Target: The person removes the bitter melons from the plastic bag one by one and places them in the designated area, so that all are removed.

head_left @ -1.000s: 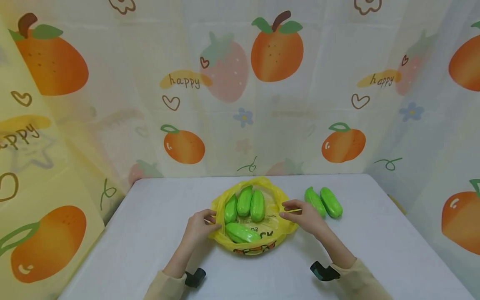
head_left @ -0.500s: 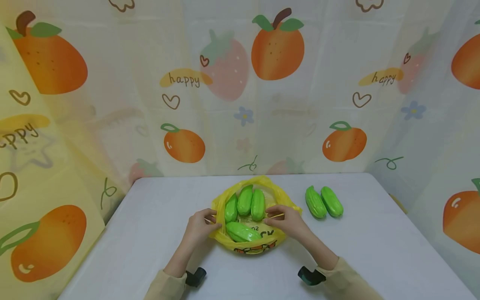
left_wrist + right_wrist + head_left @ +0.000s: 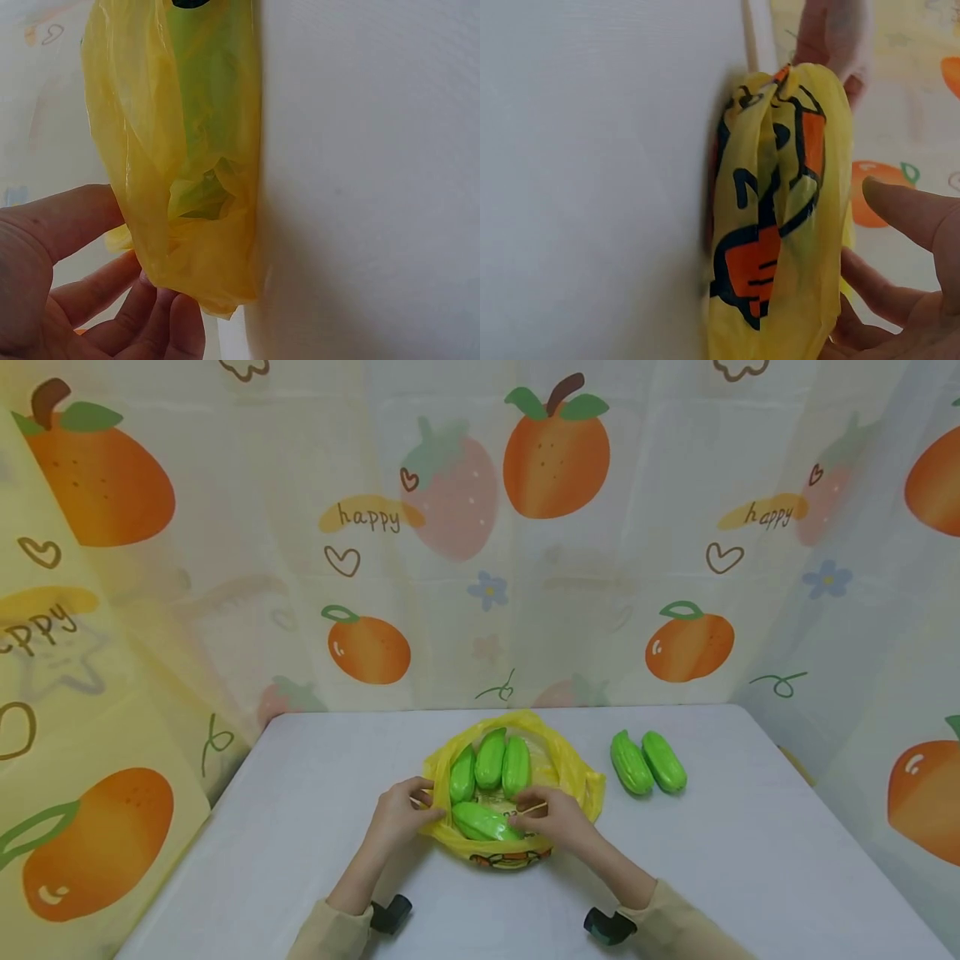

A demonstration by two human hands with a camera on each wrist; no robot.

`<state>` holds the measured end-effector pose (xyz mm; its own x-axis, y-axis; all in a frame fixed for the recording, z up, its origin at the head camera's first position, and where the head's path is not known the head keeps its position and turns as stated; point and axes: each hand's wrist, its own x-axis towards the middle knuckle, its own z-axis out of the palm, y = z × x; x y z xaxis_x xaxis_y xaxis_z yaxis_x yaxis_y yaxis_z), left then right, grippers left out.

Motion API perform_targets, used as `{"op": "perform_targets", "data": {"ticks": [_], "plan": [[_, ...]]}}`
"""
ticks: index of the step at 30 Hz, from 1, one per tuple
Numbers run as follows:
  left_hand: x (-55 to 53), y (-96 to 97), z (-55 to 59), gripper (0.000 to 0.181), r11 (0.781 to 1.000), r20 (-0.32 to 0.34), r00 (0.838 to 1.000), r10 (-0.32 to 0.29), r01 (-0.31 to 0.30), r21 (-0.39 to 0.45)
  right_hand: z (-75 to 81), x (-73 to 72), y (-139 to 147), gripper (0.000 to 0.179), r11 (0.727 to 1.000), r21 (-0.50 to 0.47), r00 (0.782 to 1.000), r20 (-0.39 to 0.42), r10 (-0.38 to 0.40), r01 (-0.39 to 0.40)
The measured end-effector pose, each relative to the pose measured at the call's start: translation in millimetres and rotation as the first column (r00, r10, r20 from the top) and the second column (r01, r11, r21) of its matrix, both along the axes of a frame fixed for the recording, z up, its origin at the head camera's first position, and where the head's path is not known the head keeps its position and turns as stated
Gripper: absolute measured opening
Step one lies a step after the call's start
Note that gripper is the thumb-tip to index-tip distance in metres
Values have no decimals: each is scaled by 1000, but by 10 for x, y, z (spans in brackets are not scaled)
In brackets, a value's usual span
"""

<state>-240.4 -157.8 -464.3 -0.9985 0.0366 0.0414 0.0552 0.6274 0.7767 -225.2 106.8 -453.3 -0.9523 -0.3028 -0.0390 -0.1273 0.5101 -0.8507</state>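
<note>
Yellow bag (image 3: 588,774) in the pinch of the left grip (image 3: 397,814), beneath the loose right grip (image 3: 557,818)

The right hand (image 3: 558,822) covers the nearer tip of the glossy green elongated vegetable (image 3: 480,822) between the hands, and part of the black print (image 3: 511,816) inside the crinkled yellow plastic bag (image 3: 581,777); touch there cannot be told. Beyond the left hand (image 3: 405,814), a green shape (image 3: 214,82) blurs through the plastic. Behind the hands, both beige cloth sleeves (image 3: 678,920) are cut off by the lower edge.
</note>
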Motion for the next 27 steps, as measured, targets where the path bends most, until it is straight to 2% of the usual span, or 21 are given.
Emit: {"op": "perform_targets", "data": {"ticks": [6,9,27], "plan": [[1,-12,-11,45,1000,-5,1000,-16,16,-5,-67,34,-37,42,999,3,999,-15,33,-33],[-1,-11,-16,47,1000,13,1000,-14,15,-6,-89,46,-50,42,999,9,999,-6,38,-38],[-4,-14,-43,51,1000,29,999,-15,15,-9,-88,30,-103,55,996,39,993,96,71,-76]]}}
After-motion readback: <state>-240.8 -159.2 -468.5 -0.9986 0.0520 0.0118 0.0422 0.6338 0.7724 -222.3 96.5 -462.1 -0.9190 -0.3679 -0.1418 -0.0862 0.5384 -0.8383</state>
